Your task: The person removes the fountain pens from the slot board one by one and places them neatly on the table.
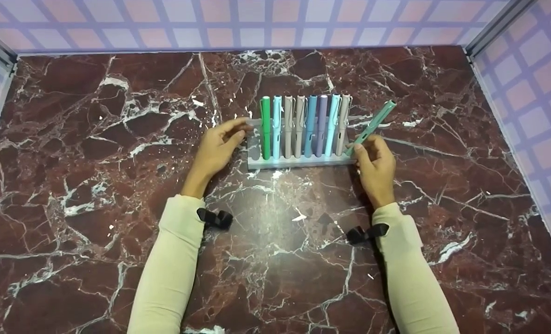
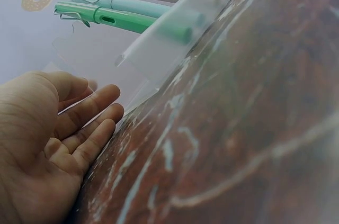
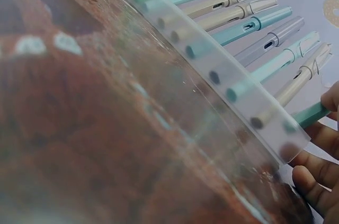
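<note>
pinching slim tilted teal pen [image 1: 375, 122]: right fingers [image 1: 378, 143]; translucent rack [image 1: 284, 163]

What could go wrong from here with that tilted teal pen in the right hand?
The teal pen leans outward in the right hand, so it might tip out of the clear stand if released at that angle. The nearest beige pen stands close beside it and could get bumped. Sideways pressure could also shift the stand, though the left hand at its opposite end may help.
</note>
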Demonstrator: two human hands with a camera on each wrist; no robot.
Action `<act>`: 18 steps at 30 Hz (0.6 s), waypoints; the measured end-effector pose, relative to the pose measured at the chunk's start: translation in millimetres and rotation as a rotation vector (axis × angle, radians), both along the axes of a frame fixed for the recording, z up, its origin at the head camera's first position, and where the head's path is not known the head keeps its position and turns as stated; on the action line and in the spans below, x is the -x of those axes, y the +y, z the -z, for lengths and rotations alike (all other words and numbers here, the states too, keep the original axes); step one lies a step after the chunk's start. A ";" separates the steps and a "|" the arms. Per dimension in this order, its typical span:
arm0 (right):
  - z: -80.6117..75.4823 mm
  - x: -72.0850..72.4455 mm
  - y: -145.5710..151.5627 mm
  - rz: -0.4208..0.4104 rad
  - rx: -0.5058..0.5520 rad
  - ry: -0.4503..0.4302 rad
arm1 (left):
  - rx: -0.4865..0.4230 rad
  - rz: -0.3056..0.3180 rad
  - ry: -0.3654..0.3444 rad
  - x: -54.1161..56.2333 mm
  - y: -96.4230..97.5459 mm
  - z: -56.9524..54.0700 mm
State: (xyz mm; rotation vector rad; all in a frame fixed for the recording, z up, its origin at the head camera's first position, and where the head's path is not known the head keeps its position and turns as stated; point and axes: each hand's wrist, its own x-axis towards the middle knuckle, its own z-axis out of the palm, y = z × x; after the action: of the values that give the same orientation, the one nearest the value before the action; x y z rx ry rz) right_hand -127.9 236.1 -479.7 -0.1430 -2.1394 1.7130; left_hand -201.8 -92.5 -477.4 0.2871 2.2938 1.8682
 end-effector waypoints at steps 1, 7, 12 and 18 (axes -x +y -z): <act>0.4 0.1 0.3 -0.003 0.002 0.006 | 0.001 0.001 0.002 -0.3 -0.1 -0.5; 2.3 0.6 1.8 -0.015 0.031 0.042 | 0.002 0.009 0.009 -2.1 -0.4 -1.6; 1.7 0.6 1.8 -0.014 0.030 0.070 | 0.004 0.013 0.013 -2.5 -0.7 -1.9; 1.2 0.6 1.1 0.024 0.028 0.083 | -0.009 0.009 -0.014 -1.0 -1.0 -1.2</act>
State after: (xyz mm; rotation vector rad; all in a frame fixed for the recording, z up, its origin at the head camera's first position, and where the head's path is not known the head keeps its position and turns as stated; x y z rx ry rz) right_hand -128.5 237.3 -480.9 -0.1033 -2.0470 1.7064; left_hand -200.8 -93.6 -476.2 0.2848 2.2719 1.8705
